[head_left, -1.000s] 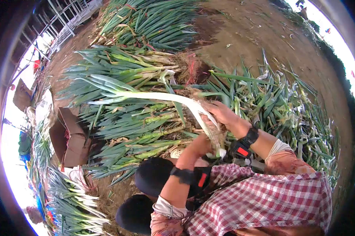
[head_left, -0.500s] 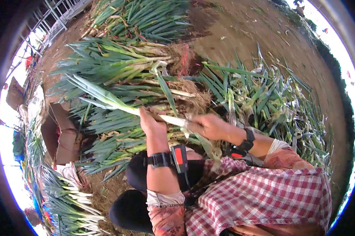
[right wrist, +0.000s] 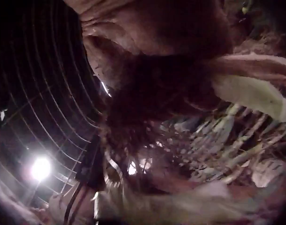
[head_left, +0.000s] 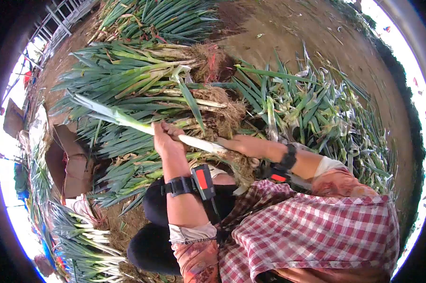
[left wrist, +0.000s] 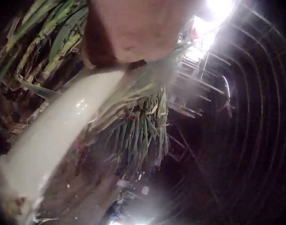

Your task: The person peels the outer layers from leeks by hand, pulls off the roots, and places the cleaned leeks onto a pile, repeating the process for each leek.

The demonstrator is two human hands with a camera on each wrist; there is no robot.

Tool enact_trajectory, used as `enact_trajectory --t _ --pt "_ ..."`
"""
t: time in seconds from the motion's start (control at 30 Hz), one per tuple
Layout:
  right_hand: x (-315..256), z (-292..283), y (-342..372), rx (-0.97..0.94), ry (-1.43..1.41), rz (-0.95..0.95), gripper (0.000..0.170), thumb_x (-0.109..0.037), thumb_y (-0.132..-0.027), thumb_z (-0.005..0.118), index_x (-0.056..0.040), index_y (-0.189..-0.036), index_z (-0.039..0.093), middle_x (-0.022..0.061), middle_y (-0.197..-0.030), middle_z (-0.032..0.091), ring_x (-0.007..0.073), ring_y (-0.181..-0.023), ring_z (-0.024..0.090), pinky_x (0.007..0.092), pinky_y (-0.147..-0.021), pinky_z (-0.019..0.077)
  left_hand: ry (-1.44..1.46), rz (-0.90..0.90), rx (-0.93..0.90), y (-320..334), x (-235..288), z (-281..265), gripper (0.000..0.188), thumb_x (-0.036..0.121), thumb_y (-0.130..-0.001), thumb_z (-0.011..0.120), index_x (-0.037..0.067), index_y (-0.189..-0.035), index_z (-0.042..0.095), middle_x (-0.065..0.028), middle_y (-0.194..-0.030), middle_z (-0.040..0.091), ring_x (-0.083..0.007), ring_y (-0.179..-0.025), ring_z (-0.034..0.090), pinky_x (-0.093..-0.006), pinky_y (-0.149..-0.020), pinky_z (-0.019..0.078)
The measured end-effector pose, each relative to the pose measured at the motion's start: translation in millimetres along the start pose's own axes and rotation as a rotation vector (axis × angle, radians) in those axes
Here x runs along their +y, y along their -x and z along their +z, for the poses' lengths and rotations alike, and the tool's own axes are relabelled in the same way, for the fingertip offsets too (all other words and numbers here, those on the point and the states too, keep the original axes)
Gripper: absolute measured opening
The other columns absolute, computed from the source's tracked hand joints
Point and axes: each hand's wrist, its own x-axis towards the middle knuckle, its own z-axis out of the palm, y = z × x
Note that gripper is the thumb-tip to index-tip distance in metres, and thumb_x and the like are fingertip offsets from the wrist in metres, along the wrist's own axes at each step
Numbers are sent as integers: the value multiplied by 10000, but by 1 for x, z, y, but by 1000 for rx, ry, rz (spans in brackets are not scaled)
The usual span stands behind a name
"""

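A long green onion [head_left: 194, 141] slants across the head view, its leaves at upper left and its white stalk at lower right. My left hand [head_left: 167, 137] grips it where the green meets the white. In the left wrist view the smooth white stalk [left wrist: 63, 131] runs out from under that hand [left wrist: 133, 33]. My right hand [head_left: 246, 145] holds its root end, with fingers curled round it. Brownish roots and limp peel [head_left: 241, 170] hang below the right hand. The right wrist view is dark, showing part of the pale stalk [right wrist: 250, 93] beside the hand [right wrist: 157, 42].
Bundles of unpeeled green onions [head_left: 128, 70] lie on the ground ahead, roots to the right. A heap of stripped leaves and peel [head_left: 326, 113] spreads at right. At left are a cardboard box [head_left: 76, 165] and white-stalked onions [head_left: 90, 240]. My knees [head_left: 154, 250] are below.
My left hand has moved from near the root end up the stalk to the green. The onion has swung lower, and the right hand has slid slightly left, staying by the root end.
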Motion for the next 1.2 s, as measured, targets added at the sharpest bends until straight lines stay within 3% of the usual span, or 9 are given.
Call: enact_trajectory --t 0.1,0.2,0.27,0.33,0.43,0.6,0.77,0.9,1.2 --pt "10 -10 58 -62 -81 489 412 -342 -866 351 15 -913 552 174 -677 537 256 -645 509 364 -637 402 -42 72 10 -5 2 1 327 365 -858 457 111 -664 386 33 -507 327 -76 -395 297 -217 -345 266" --pt "52 9 104 62 159 371 384 -304 -871 367 44 -840 526 163 -623 497 255 -616 483 346 -599 382 -195 172 139 6 -33 15 304 330 -851 480 112 -665 378 33 -509 333 -77 -386 304 -203 -333 255" --pt "37 8 119 149 -128 647 295 -265 -815 462 23 -766 510 120 -599 468 250 -590 474 337 -557 378 -149 174 144 11 -30 22 288 310 -846 493 107 -677 379 29 -514 342 -77 -377 302 -198 -329 248" --pt "167 44 217 9 982 126 323 -216 -672 528 -66 -957 527 90 -720 480 247 -595 492 357 -536 404 -131 259 44 4 0 22 280 303 -843 501 102 -690 381 23 -525 349 -80 -383 303 -210 -332 250" --pt "221 40 356 -191 741 798 205 -194 -714 512 -36 -801 609 126 -766 595 269 -685 582 391 -577 453 -120 286 -138 -5 12 17 223 229 -822 544 106 -724 385 30 -533 332 -78 -397 290 -222 -339 248" --pt "133 -10 200 104 631 1008 353 -339 -700 559 6 -773 583 200 -745 576 354 -720 558 436 -604 438 -194 290 -288 25 -17 30 163 96 -785 580 111 -822 422 15 -578 371 -81 -431 345 -216 -375 307" --pt "26 -39 20 532 259 90 263 -266 -806 514 -29 -921 512 200 -819 548 355 -767 543 398 -639 425 -324 379 -286 37 -19 31 189 58 -759 580 116 -826 413 19 -601 373 -81 -437 336 -227 -387 301" --pt "-27 -37 -77 714 154 -196 302 -296 -814 512 -12 -917 516 168 -792 574 337 -752 565 384 -638 438 -505 446 -255 37 -23 26 215 47 -751 578 78 -853 392 -13 -594 437 -99 -404 394 -238 -343 340" --pt "-97 -43 -179 633 181 -157 505 -450 -752 542 28 -905 487 220 -786 573 361 -757 569 416 -657 449 -376 446 -380 32 -53 24 210 13 -727 573 36 -896 450 -6 -651 496 -64 -472 431 -195 -416 357"
